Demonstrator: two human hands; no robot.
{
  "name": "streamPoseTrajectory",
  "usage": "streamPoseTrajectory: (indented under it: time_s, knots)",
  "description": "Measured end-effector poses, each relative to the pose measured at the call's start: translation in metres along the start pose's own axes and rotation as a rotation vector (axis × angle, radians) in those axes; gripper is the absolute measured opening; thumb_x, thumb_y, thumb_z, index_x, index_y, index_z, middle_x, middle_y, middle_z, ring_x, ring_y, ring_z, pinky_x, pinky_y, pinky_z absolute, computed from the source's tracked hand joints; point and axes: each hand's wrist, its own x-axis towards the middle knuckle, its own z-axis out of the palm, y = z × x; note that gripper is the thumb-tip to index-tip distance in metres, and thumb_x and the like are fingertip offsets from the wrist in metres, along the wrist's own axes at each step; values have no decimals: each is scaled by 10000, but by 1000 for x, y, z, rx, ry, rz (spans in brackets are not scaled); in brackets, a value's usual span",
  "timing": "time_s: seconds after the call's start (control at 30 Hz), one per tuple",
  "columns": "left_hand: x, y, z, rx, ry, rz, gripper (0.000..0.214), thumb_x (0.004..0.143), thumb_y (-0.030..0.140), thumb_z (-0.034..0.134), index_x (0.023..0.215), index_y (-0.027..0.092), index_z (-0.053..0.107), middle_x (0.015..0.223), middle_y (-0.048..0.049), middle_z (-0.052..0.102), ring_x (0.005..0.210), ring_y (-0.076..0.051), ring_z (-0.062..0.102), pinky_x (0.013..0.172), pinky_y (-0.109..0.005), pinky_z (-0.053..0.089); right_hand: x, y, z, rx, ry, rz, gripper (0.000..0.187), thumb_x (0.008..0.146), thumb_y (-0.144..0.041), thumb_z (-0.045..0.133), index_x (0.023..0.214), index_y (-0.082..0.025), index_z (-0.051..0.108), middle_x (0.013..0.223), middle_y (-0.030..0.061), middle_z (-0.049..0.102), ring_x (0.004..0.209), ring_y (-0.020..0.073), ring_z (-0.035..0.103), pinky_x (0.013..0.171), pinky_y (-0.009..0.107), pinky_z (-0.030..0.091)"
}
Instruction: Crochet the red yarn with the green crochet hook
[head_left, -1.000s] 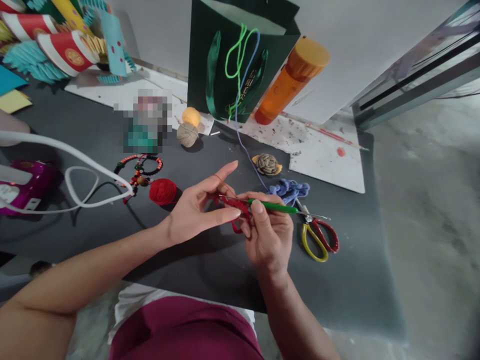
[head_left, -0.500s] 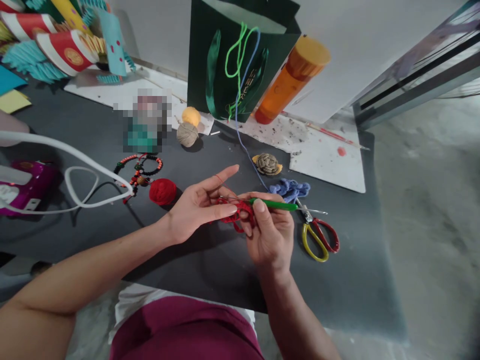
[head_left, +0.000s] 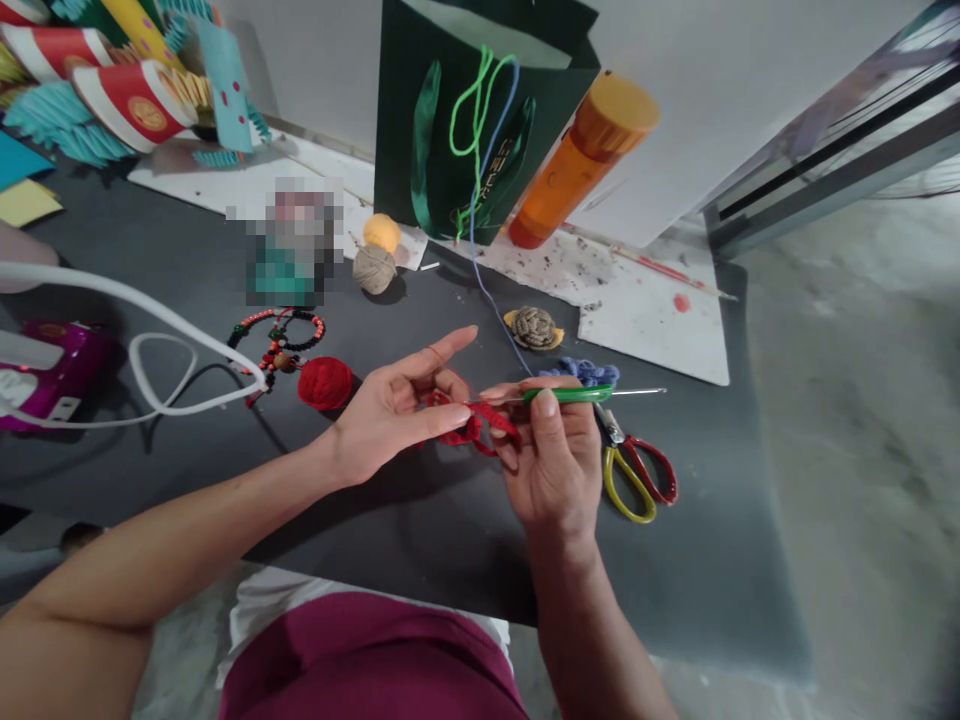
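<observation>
My left hand [head_left: 390, 415] pinches a strip of red crochet work [head_left: 461, 430] between thumb and fingers, its index finger stretched out with a red strand around it. In my right hand [head_left: 559, 450] is a crochet hook [head_left: 570, 394] with a green handle, held between thumb and fingers. Its thin metal shaft points left to the crochet work by my left thumb; the other metal end sticks out on the right. Part of the red work hangs by my right fingers. A red yarn ball [head_left: 325, 383] lies left of my left hand.
Scissors [head_left: 637, 470] with yellow and red handles lie right of my right hand, near blue crochet work [head_left: 585, 371]. Behind are a grey crochet rosette [head_left: 534, 328], a dark green paper bag [head_left: 457, 120], an orange bottle [head_left: 577, 160] and two small balls. A white cable [head_left: 150, 290] arches at left.
My right hand has moved a little to the right with the hook, drawing the shaft back from the red work. My left hand stays almost in place.
</observation>
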Motion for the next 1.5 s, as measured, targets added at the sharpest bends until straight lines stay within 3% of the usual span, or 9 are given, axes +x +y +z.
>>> streamPoseTrajectory:
  time_s: [0.17,0.4,0.5,0.7,0.87,1.07,1.5]
  knots:
    - [1,-2,-1,-15,-26,20,671,773,167,864,1408,255,667,814,38,662,737,-71,583,715,-202,490,1,0,-5,-12,-29,-22,242,822,-494,830,842,-293,696,722,-31,786,418,84,536,321,200,205]
    - [0,-1,-1,10,-28,19,678,785,178,855,1429,225,648,818,33,661,734,-65,582,706,-201,493,4,3,-11,-61,-116,-141,176,907,-454,755,887,-299,673,727,-30,777,402,104,543,294,220,197]
    - [0,0,0,31,-9,21,677,781,184,851,1427,208,648,815,31,654,736,-70,581,696,-202,493,4,6,-15,-123,-143,-216,128,965,-419,690,928,-303,649,757,-30,789,433,115,588,296,216,243]
    - [1,1,1,117,30,67,627,766,169,834,1376,199,688,817,23,651,758,-85,576,708,-212,498,0,7,-20,-296,-168,-392,39,1028,-311,600,1021,-301,638,860,-2,814,567,146,692,363,233,445]
    - [1,3,3,173,78,84,651,745,131,827,1379,172,683,801,26,644,752,-86,570,712,-210,505,-3,5,-15,-369,-148,-531,78,1023,-258,601,1036,-293,669,884,24,824,559,147,676,357,252,450]
    - [1,3,4,189,70,94,637,739,122,827,1360,172,696,803,23,651,758,-87,581,721,-213,512,-4,6,-13,-390,-115,-553,70,1029,-269,591,1027,-278,661,855,31,816,513,139,648,335,253,435]
    - [1,2,4,259,91,106,643,749,151,812,1378,159,680,792,22,643,725,-89,564,700,-224,514,-4,6,-17,-481,-116,-581,91,1013,-243,609,1032,-279,690,904,40,818,614,165,716,415,283,494]
